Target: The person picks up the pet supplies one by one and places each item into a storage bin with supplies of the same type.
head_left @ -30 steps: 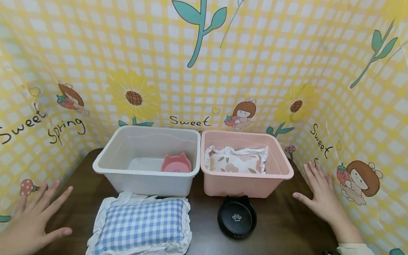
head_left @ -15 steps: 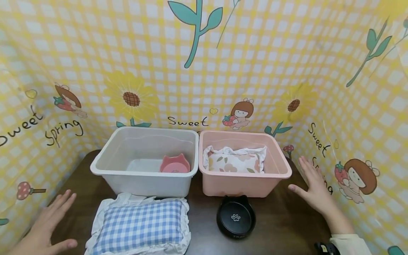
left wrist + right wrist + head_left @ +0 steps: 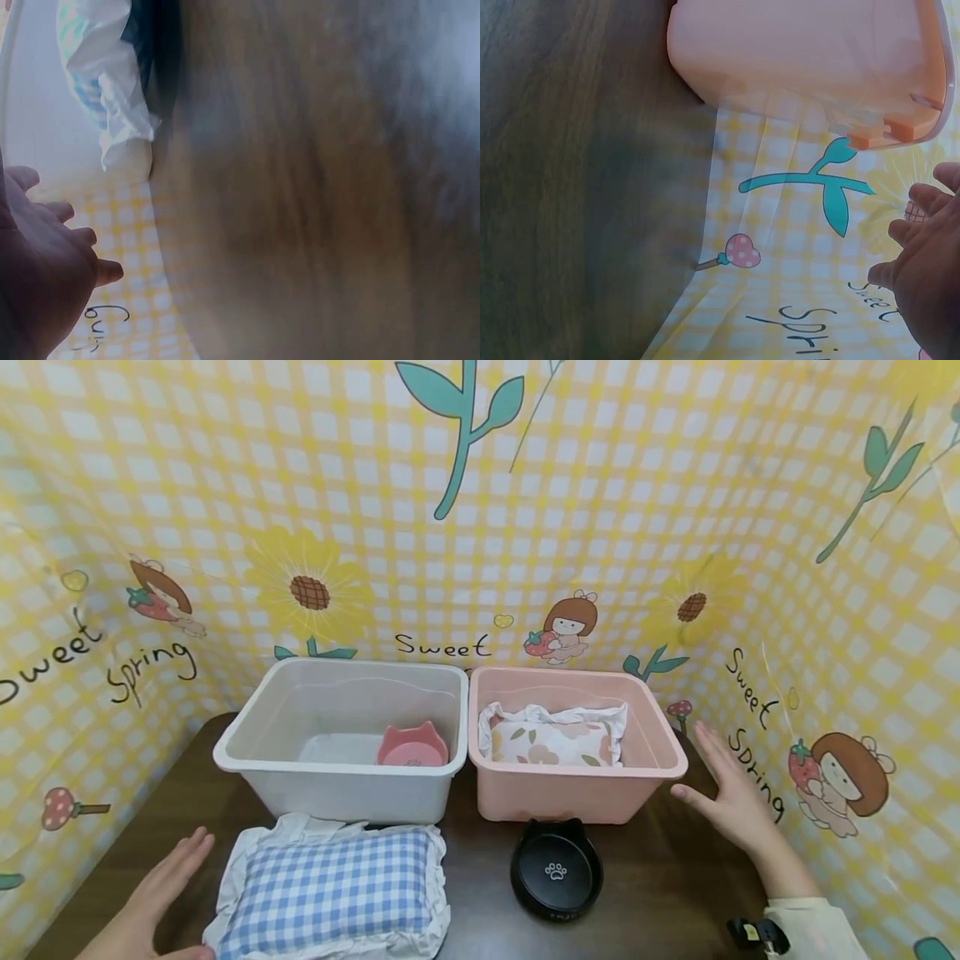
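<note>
My left hand is at the lower left in the head view, fingers extended and holding nothing, just left of a blue-and-white checked pillow with a white ruffled edge. On the other side, my right hand has its fingers spread, with nothing in it, near the right end of a pink bin. A flower-print pillow lies inside that bin. The grey-white bin beside it contains a pink cat-eared bowl. In front of the pink bin sits a black cat-eared bowl with a paw print.
Both bins stand side by side at the back of a dark brown table. Yellow checked cloth printed with flowers and figures hangs behind and at both sides. A black band or device shows at my right wrist.
My left hand has moved right and down, closer to the checked pillow. My right hand has shifted slightly left, toward the pink bin. The bins, bowls and pillows stay in place.
</note>
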### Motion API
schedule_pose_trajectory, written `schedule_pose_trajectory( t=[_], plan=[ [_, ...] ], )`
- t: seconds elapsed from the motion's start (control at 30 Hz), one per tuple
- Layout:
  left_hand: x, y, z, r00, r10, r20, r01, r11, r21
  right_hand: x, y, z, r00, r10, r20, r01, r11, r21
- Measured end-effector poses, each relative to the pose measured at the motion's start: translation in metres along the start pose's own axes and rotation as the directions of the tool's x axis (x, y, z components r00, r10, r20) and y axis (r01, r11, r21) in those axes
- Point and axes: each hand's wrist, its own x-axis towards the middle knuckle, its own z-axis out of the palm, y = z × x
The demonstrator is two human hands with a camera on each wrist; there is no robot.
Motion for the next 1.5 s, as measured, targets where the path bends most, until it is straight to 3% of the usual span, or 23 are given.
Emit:
schedule_pose_trajectory(
  t=[0.17,0.27,0.33,0.5,0.57,0.8,0.97,1.13,1.2,1.27,1.33,1.4,1.5],
  plan=[
    [0.001,-0.006,0.011,0.996,0.088,-0.019,-0.088,0.996,-0.030,0.003,-0.001,0.002,1.000,0.006,0.011,-0.006,1.000,0.010],
    [0.001,-0.009,0.016,0.994,0.107,-0.026,-0.108,0.993,-0.055,0.005,0.002,0.004,1.000,0.024,0.019,-0.025,0.999,0.027],
    [0.001,-0.010,0.020,0.995,0.092,-0.027,-0.093,0.995,-0.046,0.007,0.003,0.007,0.999,0.038,0.025,-0.039,0.998,0.041],
    [-0.001,-0.002,0.027,0.998,-0.065,-0.023,0.066,0.997,0.049,0.010,0.007,0.014,0.999,0.024,0.026,-0.026,0.997,0.071],
    [-0.002,-0.001,0.030,0.995,-0.092,-0.028,0.095,0.991,0.090,0.011,0.008,0.018,1.000,0.005,0.019,-0.007,0.997,0.081],
    [0.002,-0.003,0.037,0.998,-0.042,-0.041,0.048,0.987,0.151,0.014,0.007,0.022,1.000,-0.005,0.007,0.004,0.994,0.110],
    [0.004,-0.002,0.040,0.997,-0.045,-0.057,0.055,0.982,0.179,0.015,0.006,0.022,1.000,0.000,-0.005,0.001,0.991,0.135],
    [0.011,-0.006,0.042,0.997,0.050,-0.055,-0.038,0.979,0.201,0.010,0.007,0.022,0.999,-0.002,-0.036,0.007,0.990,0.144],
    [0.014,-0.007,0.042,0.997,0.061,-0.049,-0.049,0.975,0.215,0.008,0.007,0.022,0.999,0.002,-0.048,0.005,0.989,0.144],
    [0.017,-0.006,0.041,0.999,0.002,-0.034,0.006,0.971,0.241,0.009,0.006,0.021,0.998,0.011,-0.056,-0.002,0.989,0.147],
    [0.018,-0.003,0.039,0.994,-0.106,0.014,0.099,0.965,0.245,0.011,0.006,0.021,0.998,0.020,-0.059,-0.011,0.989,0.148],
    [0.020,0.000,0.035,0.961,-0.264,0.078,0.235,0.935,0.266,0.014,0.006,0.021,0.998,0.024,-0.050,-0.016,0.988,0.152],
    [0.026,0.004,0.030,0.891,-0.427,0.155,0.371,0.880,0.297,0.017,0.007,0.021,0.999,0.023,-0.043,-0.017,0.988,0.152]
  ],
)
